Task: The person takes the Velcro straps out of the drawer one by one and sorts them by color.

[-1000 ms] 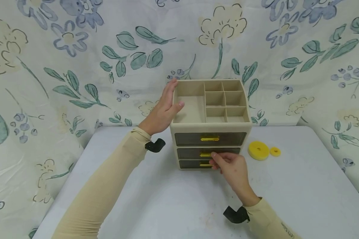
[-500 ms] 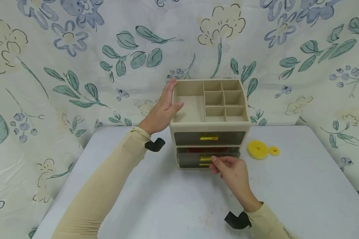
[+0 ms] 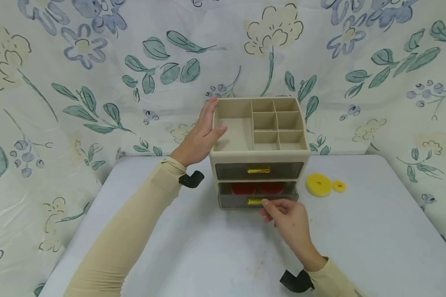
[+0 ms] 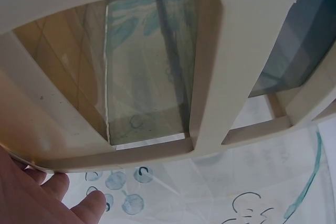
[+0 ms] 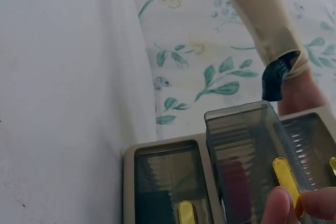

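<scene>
A cream desktop drawer organizer (image 3: 260, 153) stands on the table, with a divided open tray on top. My left hand (image 3: 198, 138) holds its left side, thumb over the rim and fingers along the outer wall. In the left wrist view, fingertips (image 4: 92, 205) show at the organizer's edge. My right hand (image 3: 288, 216) pinches the yellow handle (image 3: 254, 201) of the smoky see-through middle drawer (image 3: 234, 202), which is partly pulled out. Two red round things (image 3: 243, 188) show inside it. The top drawer (image 3: 230, 171) is closed; the bottom one is hidden in the head view.
A large yellow disc (image 3: 319, 185) and a small yellow ring (image 3: 339, 186) lie on the white table (image 3: 357, 231) right of the organizer. Floral cloth (image 3: 171, 103) hangs behind. In the right wrist view, the bottom drawer (image 5: 168, 171) sits closed with something dark teal inside.
The middle drawer has slid out toward me with my right hand on its handle, and the red things inside have come into view. My left hand has stayed on the organizer.
</scene>
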`<move>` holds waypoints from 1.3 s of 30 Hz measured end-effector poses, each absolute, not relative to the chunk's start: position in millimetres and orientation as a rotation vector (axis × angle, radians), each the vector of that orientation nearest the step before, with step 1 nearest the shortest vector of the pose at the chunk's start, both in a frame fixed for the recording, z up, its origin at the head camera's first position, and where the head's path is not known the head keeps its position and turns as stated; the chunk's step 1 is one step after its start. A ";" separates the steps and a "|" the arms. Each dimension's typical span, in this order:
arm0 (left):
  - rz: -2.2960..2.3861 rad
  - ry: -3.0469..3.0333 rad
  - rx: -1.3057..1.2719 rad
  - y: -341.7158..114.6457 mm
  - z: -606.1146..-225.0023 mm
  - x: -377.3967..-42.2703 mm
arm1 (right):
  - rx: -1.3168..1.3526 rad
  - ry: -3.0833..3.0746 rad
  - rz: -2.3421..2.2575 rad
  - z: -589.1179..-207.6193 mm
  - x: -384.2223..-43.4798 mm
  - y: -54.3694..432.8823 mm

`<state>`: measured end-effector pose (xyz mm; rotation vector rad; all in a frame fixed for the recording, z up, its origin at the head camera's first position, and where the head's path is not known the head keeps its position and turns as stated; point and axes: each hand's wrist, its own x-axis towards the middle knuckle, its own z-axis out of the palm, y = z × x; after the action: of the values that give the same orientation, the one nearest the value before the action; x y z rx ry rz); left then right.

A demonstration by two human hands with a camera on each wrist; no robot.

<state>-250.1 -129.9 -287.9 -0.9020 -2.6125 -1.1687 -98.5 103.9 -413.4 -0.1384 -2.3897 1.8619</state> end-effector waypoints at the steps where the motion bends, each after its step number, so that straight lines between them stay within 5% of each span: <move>1: -1.167 -2.615 -0.903 -129.9 -287.7 -250.2 | -0.140 -2.389 1.862 -413.4 -97.7 103.9; 39: -1.190 -2.611 -0.882 -129.2 -287.6 -250.9 | -0.204 -2.358 1.906 -414.3 -62.4 105.7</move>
<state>-250.9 -129.2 -287.6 -0.8824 -2.6114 -1.1898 -62.4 105.7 -414.3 -0.2043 -2.3582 1.9063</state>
